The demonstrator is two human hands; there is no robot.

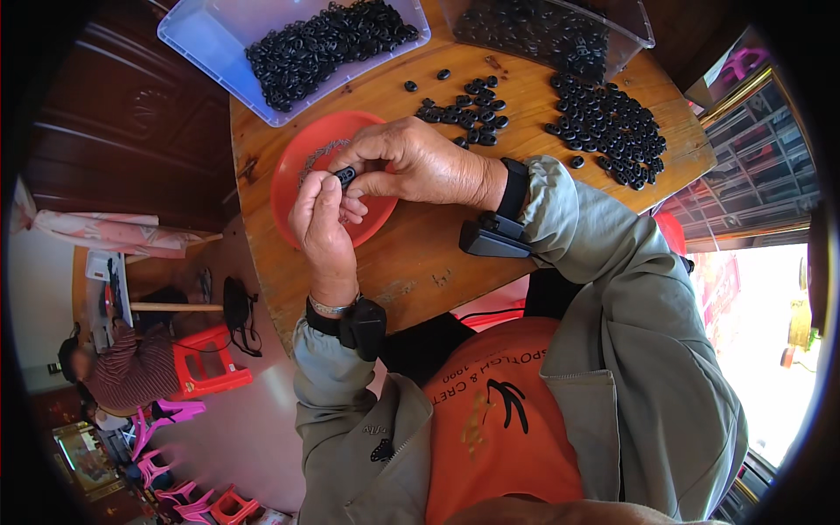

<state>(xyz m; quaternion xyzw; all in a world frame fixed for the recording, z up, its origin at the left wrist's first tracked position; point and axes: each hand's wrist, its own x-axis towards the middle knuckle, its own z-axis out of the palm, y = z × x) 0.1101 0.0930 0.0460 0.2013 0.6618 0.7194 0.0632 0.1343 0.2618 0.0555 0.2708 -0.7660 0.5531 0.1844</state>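
Over the red bowl (302,175), both hands — left hand (324,219), right hand (420,162) — pinch one small black part (346,176); mid-assembly I'd guess — next needs steady pressing.

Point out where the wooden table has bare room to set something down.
Bare wood shows on the round wooden table along the near edge, below the red plastic bowl and the right hand, and left of the bowl. It is crowded farther back: loose black plastic pieces, a clear bin of black rings and a second clear bin.
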